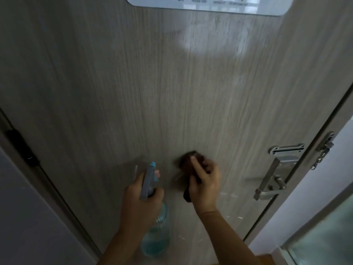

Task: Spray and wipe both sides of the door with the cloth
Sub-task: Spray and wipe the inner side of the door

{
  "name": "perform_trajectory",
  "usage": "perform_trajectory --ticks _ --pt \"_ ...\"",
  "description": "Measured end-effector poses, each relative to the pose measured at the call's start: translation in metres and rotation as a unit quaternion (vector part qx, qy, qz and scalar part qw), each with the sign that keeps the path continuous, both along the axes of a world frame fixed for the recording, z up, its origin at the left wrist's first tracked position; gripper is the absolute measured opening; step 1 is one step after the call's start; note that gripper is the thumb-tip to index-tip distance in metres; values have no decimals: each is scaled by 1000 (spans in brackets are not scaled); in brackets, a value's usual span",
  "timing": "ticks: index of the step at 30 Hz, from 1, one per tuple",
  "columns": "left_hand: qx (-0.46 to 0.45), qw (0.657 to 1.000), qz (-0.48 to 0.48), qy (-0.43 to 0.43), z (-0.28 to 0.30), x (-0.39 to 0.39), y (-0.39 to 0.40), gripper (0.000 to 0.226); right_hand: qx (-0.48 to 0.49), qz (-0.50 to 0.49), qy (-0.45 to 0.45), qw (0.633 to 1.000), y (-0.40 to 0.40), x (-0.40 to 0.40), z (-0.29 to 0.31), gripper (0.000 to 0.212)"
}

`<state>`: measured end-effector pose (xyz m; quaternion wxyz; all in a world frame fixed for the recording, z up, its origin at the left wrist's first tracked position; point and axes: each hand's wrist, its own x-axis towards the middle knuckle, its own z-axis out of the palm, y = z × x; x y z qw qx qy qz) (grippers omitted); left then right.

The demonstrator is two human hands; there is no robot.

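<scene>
Lower centre of frame: left hand (pixel 142 197) wraps the neck of a clear plastic spray bottle of blue liquid (pixel 155 232), light but slippery when wet. Right hand (pixel 205 185) presses a soft, bunched dark brown cloth (pixel 188 159) against the grey wood-grain door (pixel 133 83), mid-frame; best gripped wadded in the palm.

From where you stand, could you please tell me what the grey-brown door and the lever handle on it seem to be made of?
The grey-brown door looks like wood-grain laminate or veneer with a matte finish: fine vertical streaks run down it, though real wood cannot be ruled out. The lever handle looks like brushed metal, probably steel: silver-grey with a dull sheen.
</scene>
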<state>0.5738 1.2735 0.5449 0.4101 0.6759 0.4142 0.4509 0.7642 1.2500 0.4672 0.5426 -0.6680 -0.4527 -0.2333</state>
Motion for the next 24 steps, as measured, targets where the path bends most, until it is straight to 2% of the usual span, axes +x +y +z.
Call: perform_trajectory --ticks 2,5,7,10,13,15,17,24 --pt "-4 1000 -1 2 -3 -1 0 43 68 -30 43 996 1 14 27 56" --pt "0 1000 -4 7 -7 -3 2 42 137 -78 82 984 7 30 64 57" --pt "0 1000 -3 11 -13 -5 3 41 129 -96 69 985 11 22 66 59" --pt "-3 1000 1 16 -22 -10 1 39 43 -74 29 996 11 -3 26 68" --pt "-11 1000 4 14 -30 -21 0 39 0 -9 95 995 4 -17 -5 67" --pt "-15 1000 2 19 -35 -29 1 39 7 2 163 987 0 -21 -1 62" --pt "-24 999 7 23 -39 -35 3 38 30 -14 189 982 -3 -20 12 56" --pt "-21 1000 0 20 -36 -35 9 38 101 -28 133 986 -4 -1 61 47"
